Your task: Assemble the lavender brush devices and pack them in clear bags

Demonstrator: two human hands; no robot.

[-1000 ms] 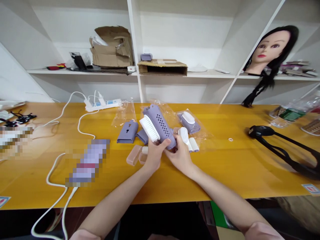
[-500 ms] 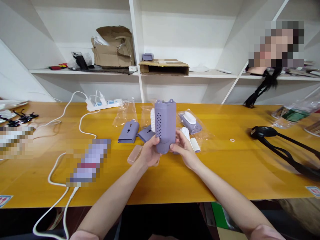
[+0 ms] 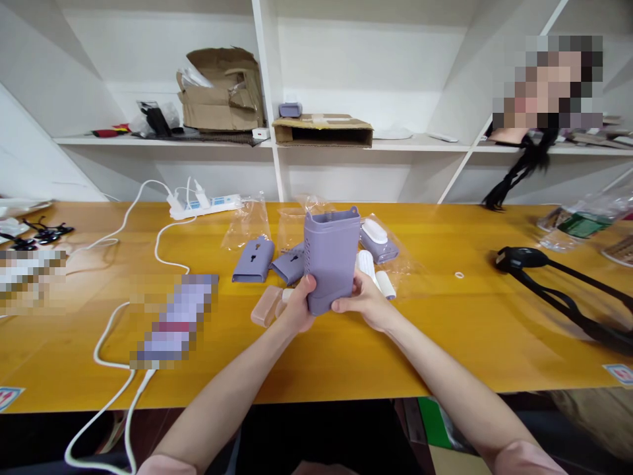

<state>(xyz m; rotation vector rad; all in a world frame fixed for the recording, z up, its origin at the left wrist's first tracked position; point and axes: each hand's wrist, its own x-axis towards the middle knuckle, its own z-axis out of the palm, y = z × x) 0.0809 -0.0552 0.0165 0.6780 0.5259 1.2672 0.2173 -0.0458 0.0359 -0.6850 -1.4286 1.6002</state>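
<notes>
A purple plastic case point(image 3: 332, 260), upright with its open top tilted slightly toward me, is held above the table between both hands. My left hand point(image 3: 301, 305) grips its lower left side, thumb on the front. My right hand point(image 3: 364, 300) closes on its lower right edge, thumb near the base. Small holes show along its left side; the back is hidden. Behind it lie a flat purple case with key-shaped slots point(image 3: 254, 259) and another purple piece point(image 3: 289, 264). A clear pinkish box point(image 3: 267, 305) lies left of my left hand. White ribbed parts point(image 3: 366, 264) lie beyond my right hand.
A purple case with a white oval brush point(image 3: 376, 239) rests on clear plastic. Leftward are a charging phone point(image 3: 180, 320), its white cable point(image 3: 111, 363) and a power strip point(image 3: 208, 206). A black strap device point(image 3: 524, 259) lies right. Shelves point(image 3: 420, 145) stand behind.
Both hands have turned the case so its broad face shows more, lowering it slightly and tipping its open top toward me. The white bristles on its left side are now out of sight.
</notes>
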